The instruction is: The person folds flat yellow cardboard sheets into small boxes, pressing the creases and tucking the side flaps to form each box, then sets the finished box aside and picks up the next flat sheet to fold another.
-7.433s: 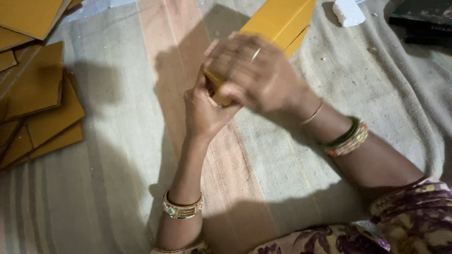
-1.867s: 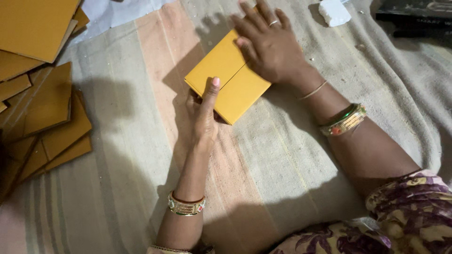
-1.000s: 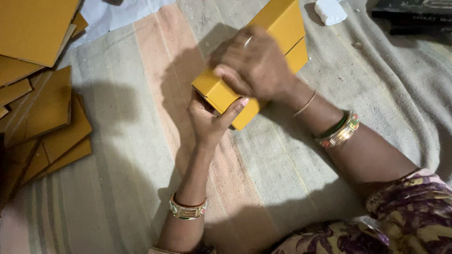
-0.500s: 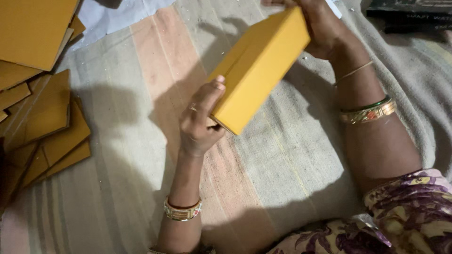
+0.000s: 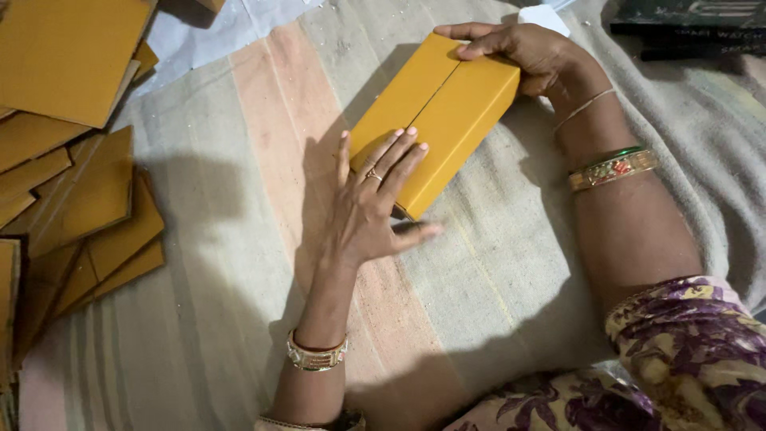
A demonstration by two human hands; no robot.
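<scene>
Fingers (image 5: pixel 395 156) of the left hand (image 5: pixel 367 207) lie flat and slightly spread on the near end of a yellow cardboard box (image 5: pixel 435 120), pressing it down, thumb out to the side. The right hand (image 5: pixel 523 56) curls its fingers over the box's far end, gripping that edge. The box lies slantwise on a striped cloth (image 5: pixel 239 239), near its far edge. Flat yellow cardboard sheets (image 5: pixel 72 160) are piled along the cloth's left edge, well apart from the box.

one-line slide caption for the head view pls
Left hand presses flat on a yellow cardboard box lying on striped cloth; right hand grips its far end.
</scene>
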